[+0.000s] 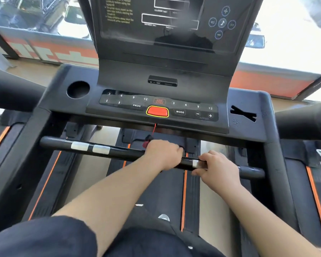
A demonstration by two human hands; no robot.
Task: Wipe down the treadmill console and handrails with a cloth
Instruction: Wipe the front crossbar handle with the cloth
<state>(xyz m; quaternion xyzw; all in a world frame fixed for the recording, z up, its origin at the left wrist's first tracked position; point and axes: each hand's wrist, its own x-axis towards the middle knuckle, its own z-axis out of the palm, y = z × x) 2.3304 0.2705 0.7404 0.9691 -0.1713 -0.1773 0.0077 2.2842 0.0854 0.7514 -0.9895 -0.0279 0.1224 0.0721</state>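
**— What could go wrong from here?**

— Both my hands are on the black tubular front handrail (122, 152), which runs across in front of me, below the console. My left hand (163, 154) has its fingers (177, 150) curled over the bar near the middle. My right hand (218, 168) grips it just beside, over a silver sensor plate (196, 163). I can't make out a cloth under either hand, so I may only be smearing bare-handed. The thin red safety cord (153, 129) hangs right behind my left knuckles with its clip (146, 142) close to them. A sweep along the bar could snag it and yank the key out.

**— And higher up?**

— Wiping the dark grey keypad panel (119, 101) could press the red oval stop button (157, 111) or the speed keys while I stand over the black running belt (156, 191).

**— How does the bar look?**

— Glossy black, with two more silver plates (90, 147) at its left part, dull and a bit smudged. The tilted glass display (156, 25) above shows pale streaks, though the picture is blurred. The thick black side handrails (13, 89) stretch out at either edge, well apart from my hands.
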